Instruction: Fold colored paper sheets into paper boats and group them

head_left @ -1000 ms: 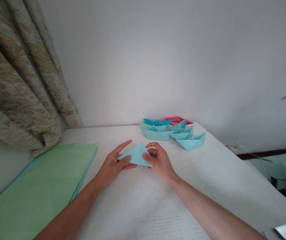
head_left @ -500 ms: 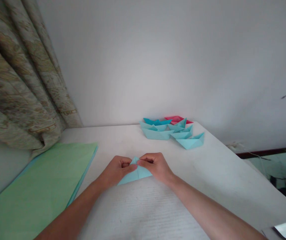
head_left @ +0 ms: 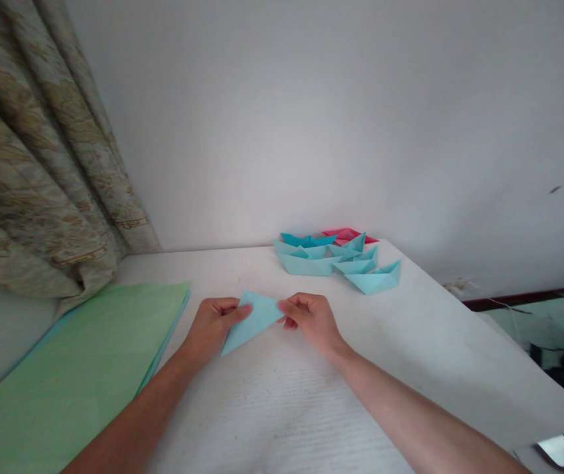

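Between my hands is a light blue folded paper [head_left: 256,317], shaped like a triangle and tilted, its right end higher than its lower left corner. My left hand [head_left: 216,324] pinches its left side, thumb on the front face and fingers behind. With thumb and fingertips, my right hand [head_left: 312,320] grips the right corner. Beyond them, near the wall, sit several folded paper boats: light blue ones [head_left: 311,264], a darker blue one [head_left: 307,241] and a red one [head_left: 348,236].
A stack of green and blue paper sheets [head_left: 79,368] lies on the left of the white table [head_left: 282,408]. A patterned curtain [head_left: 49,145] hangs at the left. A phone-like object [head_left: 561,451] lies at the lower right edge.
The folded paper has turned so that one plain face shows instead of the creased centre. My right hand has shifted out to its right corner; my left hand has moved slightly left.
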`<state>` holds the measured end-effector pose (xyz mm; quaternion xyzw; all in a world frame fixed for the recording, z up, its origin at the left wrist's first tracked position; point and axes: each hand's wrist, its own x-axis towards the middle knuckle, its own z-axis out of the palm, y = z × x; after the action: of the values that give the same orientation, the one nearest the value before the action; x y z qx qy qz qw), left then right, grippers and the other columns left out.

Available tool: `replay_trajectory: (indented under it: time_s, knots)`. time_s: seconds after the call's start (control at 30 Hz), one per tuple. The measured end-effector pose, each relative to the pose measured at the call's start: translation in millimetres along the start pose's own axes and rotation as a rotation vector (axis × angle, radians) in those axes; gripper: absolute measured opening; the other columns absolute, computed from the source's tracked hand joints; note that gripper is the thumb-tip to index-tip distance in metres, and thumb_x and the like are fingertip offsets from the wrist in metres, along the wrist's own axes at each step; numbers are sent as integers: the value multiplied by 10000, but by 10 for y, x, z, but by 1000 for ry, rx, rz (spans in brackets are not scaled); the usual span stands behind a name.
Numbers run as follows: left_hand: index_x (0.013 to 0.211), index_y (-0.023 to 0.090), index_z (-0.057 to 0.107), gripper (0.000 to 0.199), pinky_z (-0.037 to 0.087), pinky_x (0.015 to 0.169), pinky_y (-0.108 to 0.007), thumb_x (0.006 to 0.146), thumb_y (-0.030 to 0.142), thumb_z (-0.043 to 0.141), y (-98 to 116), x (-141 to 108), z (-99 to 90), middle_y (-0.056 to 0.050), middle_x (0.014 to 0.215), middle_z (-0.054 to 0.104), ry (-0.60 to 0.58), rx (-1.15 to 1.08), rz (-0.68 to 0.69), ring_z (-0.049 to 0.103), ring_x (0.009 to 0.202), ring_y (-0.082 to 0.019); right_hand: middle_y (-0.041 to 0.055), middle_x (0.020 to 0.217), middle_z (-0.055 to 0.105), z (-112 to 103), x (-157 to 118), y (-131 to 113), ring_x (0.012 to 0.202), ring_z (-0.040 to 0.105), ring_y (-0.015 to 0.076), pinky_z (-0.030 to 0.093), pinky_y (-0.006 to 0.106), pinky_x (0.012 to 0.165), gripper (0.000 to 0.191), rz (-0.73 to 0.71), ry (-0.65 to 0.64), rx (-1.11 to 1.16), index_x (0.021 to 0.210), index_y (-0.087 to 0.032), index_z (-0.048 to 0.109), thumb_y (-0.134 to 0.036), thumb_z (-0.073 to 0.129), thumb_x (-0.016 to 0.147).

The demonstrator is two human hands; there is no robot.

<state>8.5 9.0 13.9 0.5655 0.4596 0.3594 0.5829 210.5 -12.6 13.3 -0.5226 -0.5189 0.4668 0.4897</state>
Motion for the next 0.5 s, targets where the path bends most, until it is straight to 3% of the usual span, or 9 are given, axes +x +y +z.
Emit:
replay_trajectory:
  time_s: [0.17,0.23,0.37,0.5]
  knots:
    - [697,110,700,291,511,568,-275,708,401,687,1,-49,51,-74,658,718,-414,39,-150,650,571,-173,43,587,662,-32,36,-13,513,570,147,434,253,476,279,0,110,98,666,-154,660,-426,719,653]
    - [740,112,706,297,523,571,-273,729,407,670,-3,-73,71,-98,703,739,-507,57,-188,678,600,-186,60,651,694,-35,36,-33,555,604,164,449,258,494,289,20,94,137,738,-152,664,-422,724,654]
    - [729,121,686,333,526,538,-255,749,451,644,-8,-86,97,-93,678,740,-464,22,-173,695,606,-197,85,752,721,-25,27,-51,630,643,192,472,270,523,361,58,68,176,886,-152,668,-429,725,661]
    - [708,116,685,348,539,536,-269,729,463,662,0,-58,102,-92,670,740,-347,-21,-139,700,613,-217,48,670,684,2,15,-22,594,619,166,479,268,538,306,92,3,177,727,-151,673,-446,720,661]
